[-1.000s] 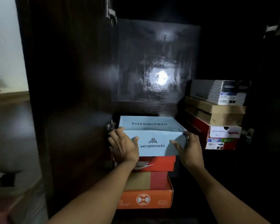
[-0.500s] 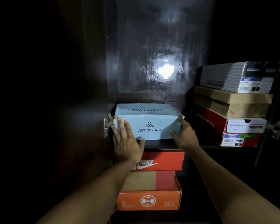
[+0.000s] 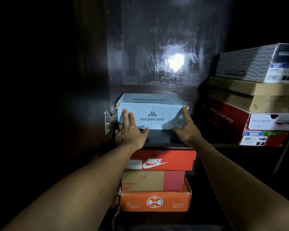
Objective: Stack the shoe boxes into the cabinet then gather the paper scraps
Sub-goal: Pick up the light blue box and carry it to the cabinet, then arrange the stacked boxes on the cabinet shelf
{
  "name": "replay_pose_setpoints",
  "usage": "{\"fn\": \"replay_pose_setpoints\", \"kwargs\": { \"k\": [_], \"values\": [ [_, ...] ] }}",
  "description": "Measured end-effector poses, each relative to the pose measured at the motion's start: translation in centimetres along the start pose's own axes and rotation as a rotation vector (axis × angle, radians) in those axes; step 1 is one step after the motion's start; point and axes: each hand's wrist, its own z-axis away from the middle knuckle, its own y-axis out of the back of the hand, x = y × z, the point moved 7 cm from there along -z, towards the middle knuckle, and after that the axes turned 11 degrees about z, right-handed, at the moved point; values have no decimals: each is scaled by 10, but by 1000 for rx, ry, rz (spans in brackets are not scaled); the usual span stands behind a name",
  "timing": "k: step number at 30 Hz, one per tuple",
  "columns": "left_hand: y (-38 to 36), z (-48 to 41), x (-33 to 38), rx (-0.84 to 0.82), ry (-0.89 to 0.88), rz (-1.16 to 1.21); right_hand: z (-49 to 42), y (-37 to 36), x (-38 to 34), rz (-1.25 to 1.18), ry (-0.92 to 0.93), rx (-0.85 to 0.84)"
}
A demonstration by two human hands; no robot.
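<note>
Probably light, soft-cornered cardboard; blue shoe box [image 3: 151,112] sits on the cabinet shelf [image 3: 158,138]; left hand [image 3: 129,130] at its seven o'clock, right hand [image 3: 186,129] at five; fingers [image 3: 125,116] straight, pressing, gripping nothing; push near corners.

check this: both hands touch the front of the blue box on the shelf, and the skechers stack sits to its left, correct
Not quite. The head view shows the skechers stack to the right of the blue box, not its left. The rest holds: the left hand and right hand touch its front, and it sits on the shelf.
</note>
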Motion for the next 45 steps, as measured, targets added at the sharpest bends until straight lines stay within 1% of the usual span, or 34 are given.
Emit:
{"fn": "replay_pose_setpoints", "kwargs": {
  "k": [4,7,9,12,16,18,21,25,27,29,31,35,38,42,45],
  "values": [
    [4,4,-1,-2,-16,62,6,2,-3,-71,4,26],
    [8,17,2,-71,-1,83,28,9,-5,-91,-41,76],
    [14,31,7,-117,-2,58,49,9,-1,-123,-87,37],
    [28,61,20,-152,-67,5,87,14,-9,-42,-62,-44],
    [48,113,32,-223,-133,47,149,42,-18,91,-85,-103],
    [52,143,37,-252,-129,109,186,63,-21,135,-121,-151],
    [51,197,53,-309,-148,206,250,106,-24,185,-230,-146],
    [31,302,90,-482,-230,286,352,162,-12,273,-345,-162],
    [22,344,106,-557,-288,274,401,192,-2,326,-425,-186],
    [11,375,124,-645,-359,241,449,227,6,401,-509,-151],
    [10,398,147,-712,-403,229,494,263,11,448,-607,-60],
    [10,440,205,-828,-461,365,579,312,25,530,-823,-13],
    [5,471,235,-899,-543,398,611,338,27,577,-892,-8],
    [-10,491,254,-921,-608,363,631,359,31,613,-948,42],
    [-22,504,266,-937,-640,337,651,360,42,612,-983,31]
  ]
}}
